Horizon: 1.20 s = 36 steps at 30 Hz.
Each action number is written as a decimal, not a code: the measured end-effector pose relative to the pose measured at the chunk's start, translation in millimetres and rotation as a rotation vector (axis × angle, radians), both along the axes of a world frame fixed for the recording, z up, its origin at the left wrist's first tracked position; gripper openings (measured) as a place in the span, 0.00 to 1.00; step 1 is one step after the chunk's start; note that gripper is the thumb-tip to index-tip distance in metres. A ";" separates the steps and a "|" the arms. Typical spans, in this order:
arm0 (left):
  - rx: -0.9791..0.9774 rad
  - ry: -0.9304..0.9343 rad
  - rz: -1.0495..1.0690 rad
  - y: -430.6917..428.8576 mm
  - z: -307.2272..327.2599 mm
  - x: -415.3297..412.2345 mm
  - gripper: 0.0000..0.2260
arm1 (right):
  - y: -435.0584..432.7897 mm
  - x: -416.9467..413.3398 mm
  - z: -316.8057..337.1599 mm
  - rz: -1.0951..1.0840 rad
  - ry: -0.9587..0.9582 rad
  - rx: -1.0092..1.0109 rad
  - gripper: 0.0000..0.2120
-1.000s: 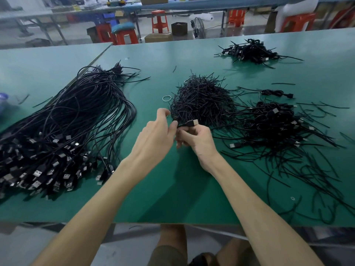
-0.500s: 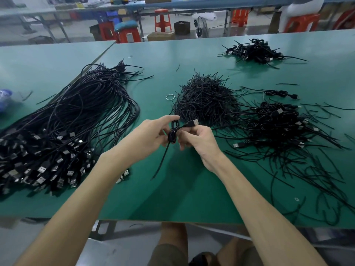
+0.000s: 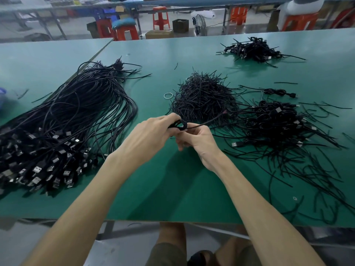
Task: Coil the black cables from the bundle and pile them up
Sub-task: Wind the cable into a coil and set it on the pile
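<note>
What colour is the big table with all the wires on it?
The table is green, clearest in the head view.

workshop room, green work tables, stools and benches behind

big green-topped table fills the view, near edge at the bottom; a second green table butts against it on the left, seam running away diagonally. behind them grey floor, slightly glossy. far back a long bench on metal legs, clutter on top too blurred to tell. orange plastic stool under the bench, more orange stools to the right; one red stool with a blue cushion at left. flat cardboard box, small dark box and a small round fan on the floor. light even, soft shadows on the table top.
</note>
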<state>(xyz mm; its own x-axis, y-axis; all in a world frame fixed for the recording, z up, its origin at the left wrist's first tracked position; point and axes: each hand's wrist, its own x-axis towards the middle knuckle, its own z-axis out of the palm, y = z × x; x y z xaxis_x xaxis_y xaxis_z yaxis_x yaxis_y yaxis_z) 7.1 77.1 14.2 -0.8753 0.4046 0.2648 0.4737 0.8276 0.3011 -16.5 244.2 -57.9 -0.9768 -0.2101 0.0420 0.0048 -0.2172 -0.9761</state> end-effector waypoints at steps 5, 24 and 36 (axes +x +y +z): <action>-0.051 0.106 0.047 -0.7 -1.1 1.8 0.09 | -3.9 2.8 1.0 0.016 0.033 0.009 0.04; 0.423 -0.463 0.010 -21.0 -3.2 -9.3 0.24 | -6.1 -0.8 -6.4 -0.081 0.145 0.140 0.06; -0.025 -0.086 0.183 -14.9 -8.7 -5.6 0.16 | -6.6 -0.1 -8.7 -0.036 0.129 0.128 0.08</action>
